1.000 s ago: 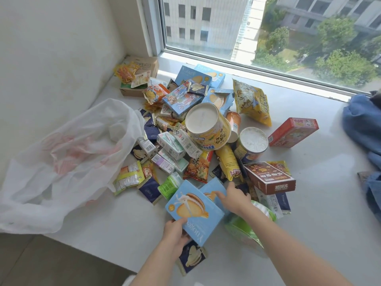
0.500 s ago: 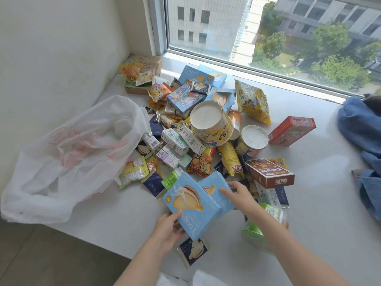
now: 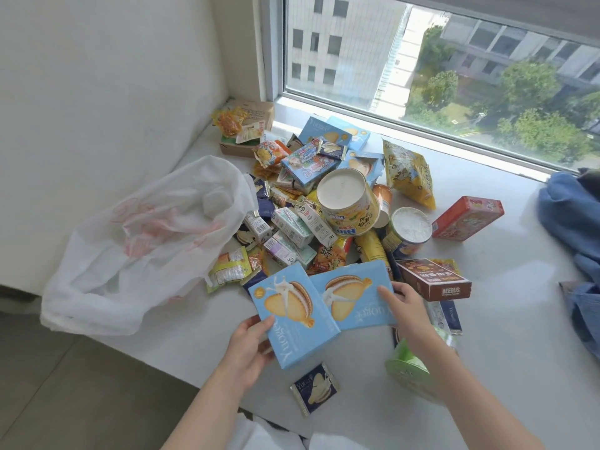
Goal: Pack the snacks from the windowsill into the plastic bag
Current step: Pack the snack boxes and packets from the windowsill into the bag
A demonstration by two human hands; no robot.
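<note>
Picking up is in hand: the left hand grips one blue biscuit box and the right hand holds its twin, both just right of the plastic bag. Next, I judge, they must swing left into the bag's slack mouth; bare sill lies between, its front edge close below the bag

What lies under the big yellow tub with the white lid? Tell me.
The yellow tub lies tilted on the pile, resting on small white cartons and an orange cup. Whatever lies directly beneath it is covered.
</note>
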